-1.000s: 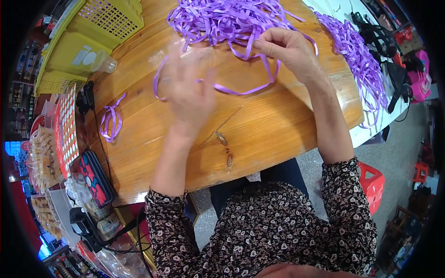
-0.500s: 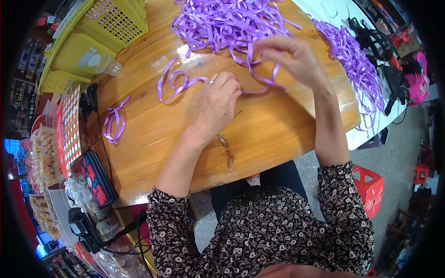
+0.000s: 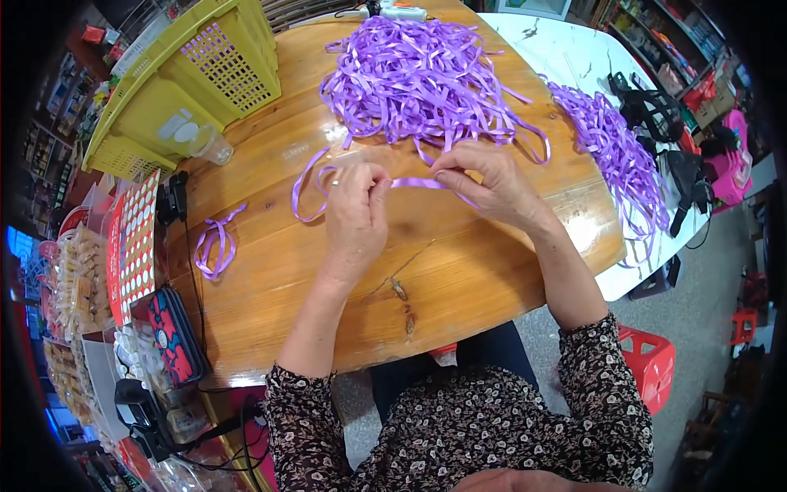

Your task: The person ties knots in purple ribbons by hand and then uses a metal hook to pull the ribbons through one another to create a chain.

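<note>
Between my two hands a short length of purple ribbon (image 3: pixel 418 183) is held taut above the wooden table. My left hand (image 3: pixel 358 205), with a ring on one finger, is closed on one end of that stretch. My right hand (image 3: pixel 484 182) pinches the other end. From the left hand a loose loop of the same ribbon trails left onto the table. Just beyond my hands lies a big tangled heap of purple ribbon (image 3: pixel 410 78). Off to the left, a small separate looped piece of ribbon (image 3: pixel 216 246) rests on the wood.
A yellow perforated basket (image 3: pixel 147 123) and a clear plastic cup (image 3: pixel 211 146) stand at the back left. A patterned pouch (image 3: pixel 174 336) lies by the left edge. More purple ribbon (image 3: pixel 619 156) drapes over a white table (image 3: pixel 525 37) at right. A red stool (image 3: pixel 648 369) stands at lower right.
My right hand has come down and in from the right, now pinching the ribbon near my left hand. The left hand has lifted off the table, and the ribbon between them is taut.
</note>
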